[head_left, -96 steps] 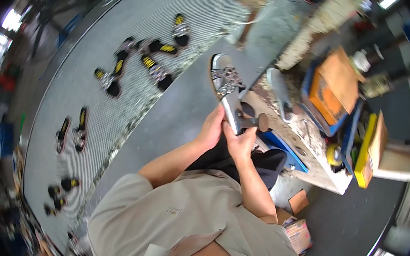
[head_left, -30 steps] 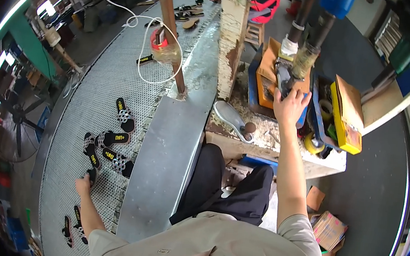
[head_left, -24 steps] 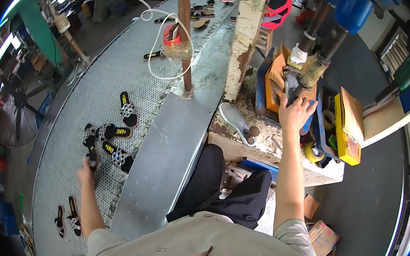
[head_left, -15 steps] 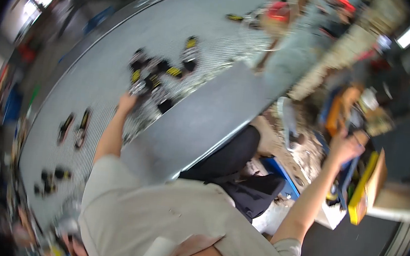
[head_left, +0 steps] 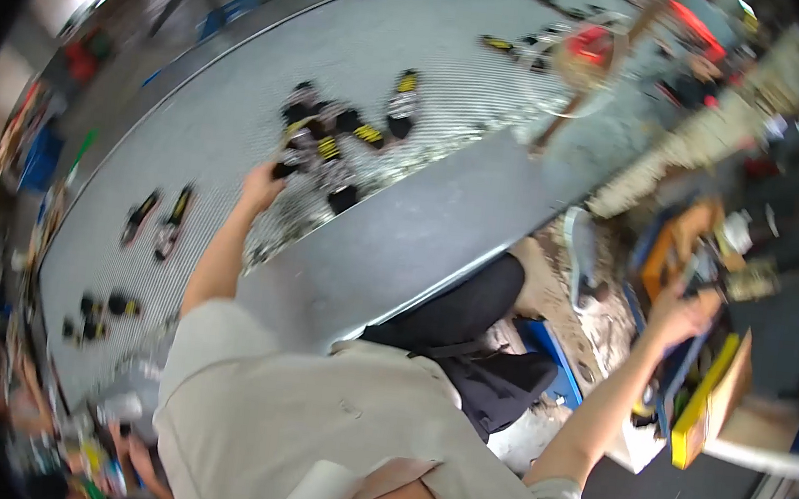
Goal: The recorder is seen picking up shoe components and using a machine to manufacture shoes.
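Note:
My left hand [head_left: 264, 187] reaches out over a grey mesh belt [head_left: 243, 67] and touches a black shoe at the near edge of a cluster of black, white and yellow shoes [head_left: 337, 146]. Blur hides whether the fingers grip it. My right hand [head_left: 683, 313] is stretched to the right over a cluttered workbench, beside an orange box [head_left: 672, 249] and above a yellow box [head_left: 709, 404]. What it holds, if anything, does not show.
A wide grey metal rim [head_left: 420, 242] runs between my lap and the belt. More shoe pairs [head_left: 154, 219] lie further left on the mesh. A pale shoe sole [head_left: 579, 254] lies on the bench. A blue tray [head_left: 554, 358] sits by my knee.
The view has swung left and blurred. My left hand stays at the shoe cluster; my right hand has dropped from a grey tool above the orange box to the bench's edge.

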The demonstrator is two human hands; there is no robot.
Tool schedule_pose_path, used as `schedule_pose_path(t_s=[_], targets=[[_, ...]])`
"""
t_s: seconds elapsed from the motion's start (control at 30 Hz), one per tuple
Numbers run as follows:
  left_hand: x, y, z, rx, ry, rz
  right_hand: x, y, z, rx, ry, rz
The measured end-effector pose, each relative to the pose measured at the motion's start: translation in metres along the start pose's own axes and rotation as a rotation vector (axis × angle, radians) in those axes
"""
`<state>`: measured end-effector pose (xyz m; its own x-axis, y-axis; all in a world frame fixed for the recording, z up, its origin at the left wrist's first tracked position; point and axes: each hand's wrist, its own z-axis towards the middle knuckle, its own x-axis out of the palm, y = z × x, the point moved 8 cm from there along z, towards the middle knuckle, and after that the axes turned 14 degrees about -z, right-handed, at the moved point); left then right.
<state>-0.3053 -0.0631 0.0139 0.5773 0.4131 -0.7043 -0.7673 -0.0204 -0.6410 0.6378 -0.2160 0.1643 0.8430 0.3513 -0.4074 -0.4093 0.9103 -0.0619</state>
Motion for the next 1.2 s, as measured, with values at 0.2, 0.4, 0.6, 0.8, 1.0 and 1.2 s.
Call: schedule_pose_path(t_s=[0.2,0.4,0.6,0.8,1.0,1.2], targets=[[0.068,-0.102,-0.026,-0.038,0.227,-1.072,-0.002,0.044,0.017,0.231,0.077,0.358],[0.211,-0.290,-0.074,-0.319,0.505,-1.704,0.008,0.033,0.010,0.366,0.178,0.529],[0.296,-0.417,-0.163,-0.419,0.886,-1.834,-0.089,0.044,-0.085,0.328,0.588,1.158],[0.288,-0.398,-0.192,-0.337,0.919,-2.044,-0.250,0.126,-0.164,0.111,0.888,1.560],[0.157,-0.286,-0.142,-0.086,0.385,-2.080,-0.312,0.168,-0.213,-0.320,1.101,1.678],[0.017,0.097,-0.083,-0.305,-0.615,-1.966,-0.361,0.173,-0.264,-0.696,1.242,1.773]])
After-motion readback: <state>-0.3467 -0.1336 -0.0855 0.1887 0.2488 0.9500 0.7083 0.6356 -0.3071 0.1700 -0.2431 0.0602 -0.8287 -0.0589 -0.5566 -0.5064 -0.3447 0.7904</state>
